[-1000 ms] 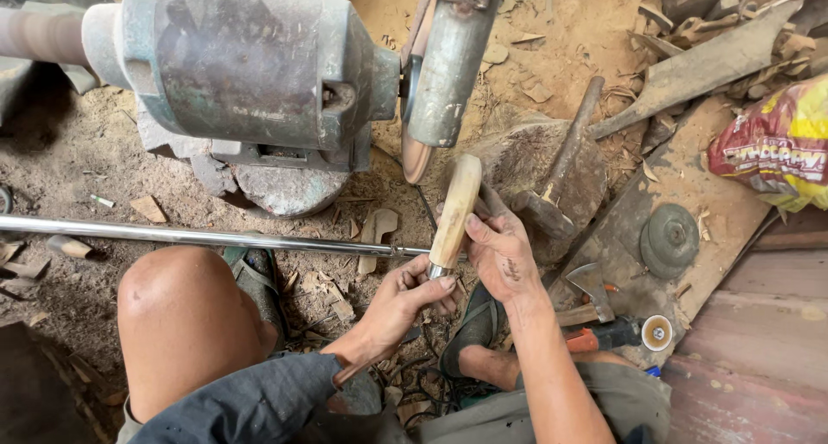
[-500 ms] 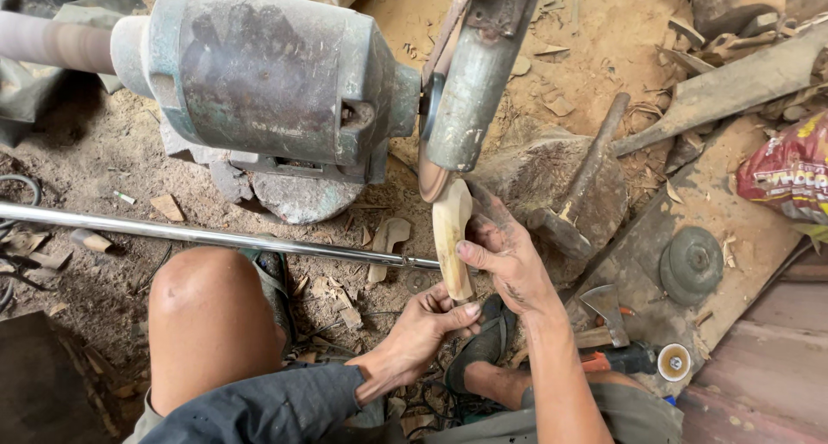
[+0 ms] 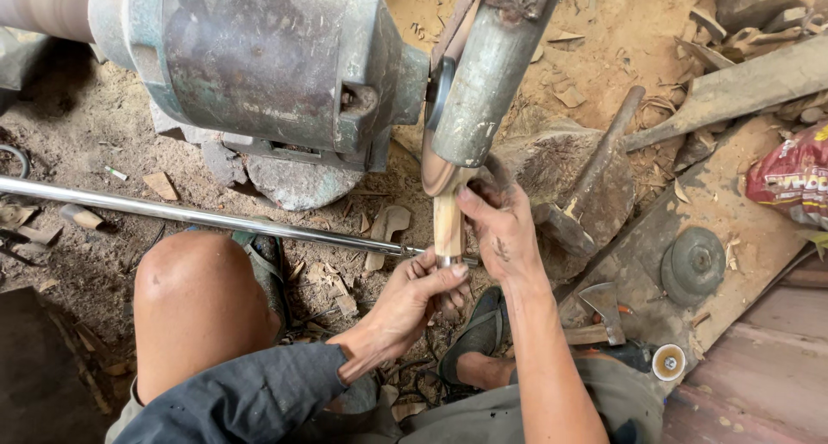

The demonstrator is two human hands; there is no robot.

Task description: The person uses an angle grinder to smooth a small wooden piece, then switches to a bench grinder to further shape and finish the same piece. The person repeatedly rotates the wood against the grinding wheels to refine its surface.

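A pale wooden handle piece (image 3: 447, 224) stands upright under the spinning disc (image 3: 435, 164) of a large grey bench grinder (image 3: 259, 65). Its top end touches the disc's lower rim. My left hand (image 3: 412, 299) grips the handle's lower end from the left. My right hand (image 3: 496, 228) wraps the handle from the right, thumb near the top. The grey guard (image 3: 483, 73) hides most of the disc.
A long steel rod (image 3: 190, 214) lies across the dirt floor past my bare knee (image 3: 194, 280). A hammer (image 3: 595, 172) rests on a stump, with a small hatchet (image 3: 604, 310), a round metal disc (image 3: 693, 263), a red bag (image 3: 793, 172) and wood scraps at right.
The wooden handle has moved up and left from beside the disc until its top end meets the disc's rim. Both hands followed it, and the view shifted closer.
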